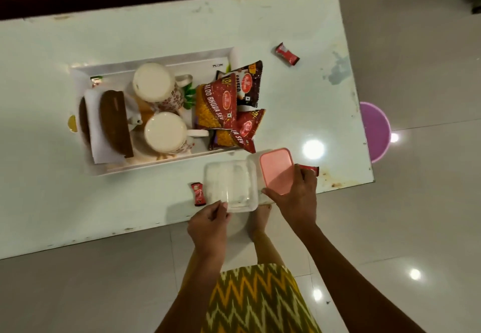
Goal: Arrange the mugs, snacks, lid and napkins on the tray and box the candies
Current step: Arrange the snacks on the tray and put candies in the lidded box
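Right hand [294, 194] fingers gripped pink lid [277, 169]; left hand [208, 222] pinched clear box [230, 185]; nearest candy [311, 169] lay just beyond right hand.

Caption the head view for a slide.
Left hand steadies the clear box, right hand lifts its pink lid.
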